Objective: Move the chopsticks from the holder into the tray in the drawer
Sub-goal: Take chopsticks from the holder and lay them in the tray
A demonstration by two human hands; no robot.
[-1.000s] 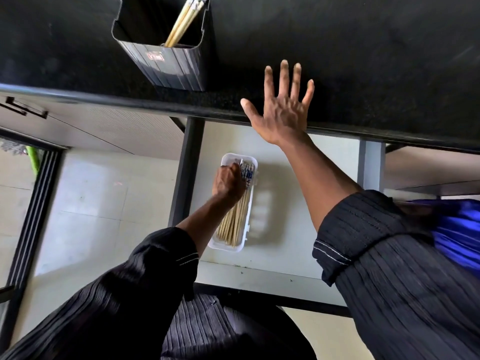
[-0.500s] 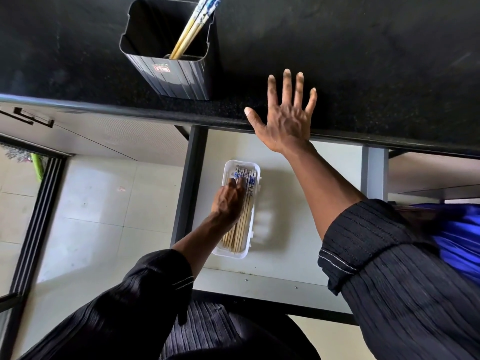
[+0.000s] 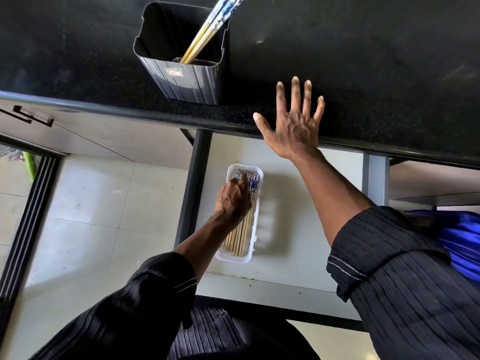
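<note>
Black counter above, open white drawer below.

A dark speckled countertop (image 3: 363, 61) carries a ribbed grey holder (image 3: 181, 71) standing near its front edge, with a few pale chopsticks (image 3: 205, 35) leaning out of it toward the upper right; the right hand (image 3: 293, 123) lies flat on the counter's edge just right of the holder, fingers spread. Beneath the counter, the pulled-out drawer (image 3: 298, 229) has a white floor on which a narrow white tray (image 3: 255, 229) sits lengthwise toward its left side, filled with a bundle of chopsticks (image 3: 240, 237) lying along it, blue-patterned ends at the far end.
</note>
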